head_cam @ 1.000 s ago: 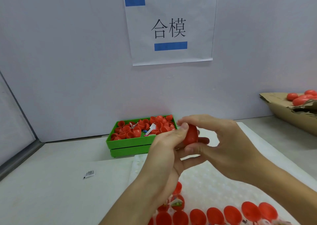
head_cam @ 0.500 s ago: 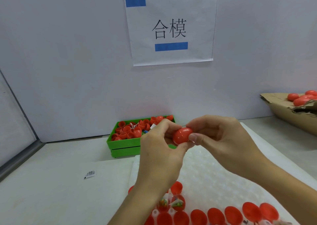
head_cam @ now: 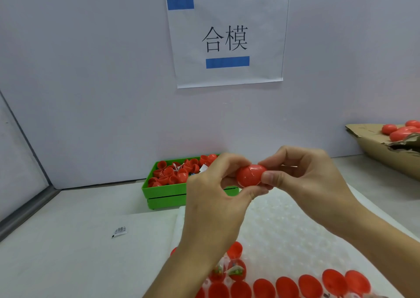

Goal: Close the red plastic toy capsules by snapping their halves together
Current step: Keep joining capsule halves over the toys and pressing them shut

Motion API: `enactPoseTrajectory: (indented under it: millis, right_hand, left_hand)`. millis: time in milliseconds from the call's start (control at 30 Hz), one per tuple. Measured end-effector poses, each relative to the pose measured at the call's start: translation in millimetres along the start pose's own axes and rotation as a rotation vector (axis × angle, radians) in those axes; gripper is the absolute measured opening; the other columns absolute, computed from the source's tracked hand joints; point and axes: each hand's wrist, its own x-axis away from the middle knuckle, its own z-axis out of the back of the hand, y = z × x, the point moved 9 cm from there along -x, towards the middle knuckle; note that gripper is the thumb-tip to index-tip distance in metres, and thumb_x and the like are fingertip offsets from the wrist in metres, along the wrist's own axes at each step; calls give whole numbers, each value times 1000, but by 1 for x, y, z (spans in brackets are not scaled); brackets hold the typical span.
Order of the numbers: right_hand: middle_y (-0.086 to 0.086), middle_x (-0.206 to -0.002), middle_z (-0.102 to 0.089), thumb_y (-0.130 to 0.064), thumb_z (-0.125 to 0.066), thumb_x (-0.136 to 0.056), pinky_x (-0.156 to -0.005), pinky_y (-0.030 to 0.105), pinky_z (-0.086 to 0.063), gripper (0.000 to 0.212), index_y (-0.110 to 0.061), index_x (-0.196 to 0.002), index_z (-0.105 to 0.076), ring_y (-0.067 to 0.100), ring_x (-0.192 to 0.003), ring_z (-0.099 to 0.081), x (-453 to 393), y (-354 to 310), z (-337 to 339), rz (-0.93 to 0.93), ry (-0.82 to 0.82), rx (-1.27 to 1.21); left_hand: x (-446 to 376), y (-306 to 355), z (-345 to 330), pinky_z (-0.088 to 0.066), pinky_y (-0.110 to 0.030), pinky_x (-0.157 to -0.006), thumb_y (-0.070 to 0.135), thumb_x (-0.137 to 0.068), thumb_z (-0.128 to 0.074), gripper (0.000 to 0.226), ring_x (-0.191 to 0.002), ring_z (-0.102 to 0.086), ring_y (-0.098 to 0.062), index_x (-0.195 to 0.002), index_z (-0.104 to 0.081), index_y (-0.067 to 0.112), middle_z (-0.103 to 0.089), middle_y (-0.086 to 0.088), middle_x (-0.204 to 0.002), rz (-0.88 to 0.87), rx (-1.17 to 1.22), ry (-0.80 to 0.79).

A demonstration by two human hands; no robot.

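A pale table (head_cam: 68, 240) meets a light wall (head_cam: 91, 81). One paper sign (head_cam: 227, 38) hangs on the wall, with two black characters and two blue tape strips. One small label (head_cam: 119, 231) lies alone on the table.

One green bin (head_cam: 166, 192) sits at the back, full of red halves (head_cam: 169, 172), too many to count. One white bumpy tray (head_cam: 284, 225) lies near the person. Along its near edge is a row of about seven red shells (head_cam: 287, 286), plus a few more beside the left arm. At the far right, one cardboard box (head_cam: 375, 147) holds at least three closed red eggs (head_cam: 400, 131).

Both hands are up over the tray. The left hand (head_cam: 213, 197) and the right hand (head_cam: 304, 184) each pinch one end of a single red capsule (head_cam: 251, 175), held in the air between them. Its halves look joined.
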Motion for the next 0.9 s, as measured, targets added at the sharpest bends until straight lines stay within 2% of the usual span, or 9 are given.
enactPoseTrajectory:
  millis: [67, 167, 300, 400, 533, 633, 700, 767, 900]
  right_hand:
    - [8, -76, -75, -21, -74, -69, -67, 24, -58, 16, -11, -81, -74, 19, -68, -72, 0, 0, 0, -20, -9, -44]
    - [11, -73, -73, -25, -71, -68, -65, 23, -56, 23, -7, -83, -73, 18, -64, -70, 1, 3, -3, -65, -29, -95]
    - [12, -68, -72, -9, -72, -80, -63, 22, -55, 4, -5, -78, -72, 16, -61, -68, 2, 6, -9, -77, -68, -65]
    - [11, -64, -71, 2, -70, -83, -59, 20, -53, 11, -2, -73, -71, 13, -56, -66, 4, 7, -8, -75, -46, -34]
    - [10, -61, -70, 5, -71, -82, -56, 19, -53, 10, 0, -73, -70, 12, -53, -65, 7, 12, -9, -97, -31, 16]
    - [8, -62, -70, 4, -70, -83, -56, 17, -52, 12, -3, -73, -70, 11, -53, -64, 7, 11, -11, -98, -36, 46]
    - [6, -65, -72, 0, -70, -84, -58, 16, -52, 11, -6, -76, -71, 10, -57, -66, 6, 9, -14, -91, -46, 59]
    - [4, -75, -76, -8, -70, -86, -67, 18, -55, 5, -11, -86, -74, 11, -69, -71, 7, 10, -20, -113, -82, 22]
    - [-4, -95, -78, -38, -66, -81, -80, 20, -57, 32, -20, -107, -75, 11, -92, -74, 11, 9, -35, -140, -211, -52]
  left_hand:
    - [-2, 2, 0, -56, -16, -79, 19, -67, -88, 37, -87, -70, 0, -99, -70, 27, -72, 15, -91, -22, 27, -32]
    - [-2, 6, 0, -57, -17, -77, 20, -73, -82, 31, -85, -69, 0, -102, -70, 24, -71, 14, -91, -102, -33, -65]
    - [3, 10, -3, -55, -27, -70, 14, -76, -74, 22, -78, -65, -7, -98, -68, 14, -70, 7, -85, -198, -208, -42]
    - [5, 5, -8, -54, -25, -70, 9, -77, -72, 21, -81, -66, -9, -97, -64, 12, -69, 4, -87, -162, -216, -79]
    - [3, 0, -12, -56, -31, -68, 4, -77, -70, 20, -79, -65, -10, -94, -62, 10, -68, 1, -85, -122, -207, -175]
    - [2, -2, -11, -57, -28, -66, -3, -74, -71, 24, -77, -63, -11, -89, -58, 11, -64, 2, -82, -113, -170, -196]
    - [1, -4, -8, -56, -31, -67, 0, -74, -71, 25, -80, -63, -12, -89, -56, 14, -63, 4, -83, -98, -155, -179]
    - [-2, -8, -4, -55, -35, -70, 5, -76, -70, 24, -84, -62, -11, -91, -56, 18, -63, 7, -86, -90, -198, -166]
    - [-7, -12, 5, -52, -23, -73, 9, -78, -78, 28, -85, -60, -6, -94, -59, 21, -62, 12, -88, -91, -276, -153]
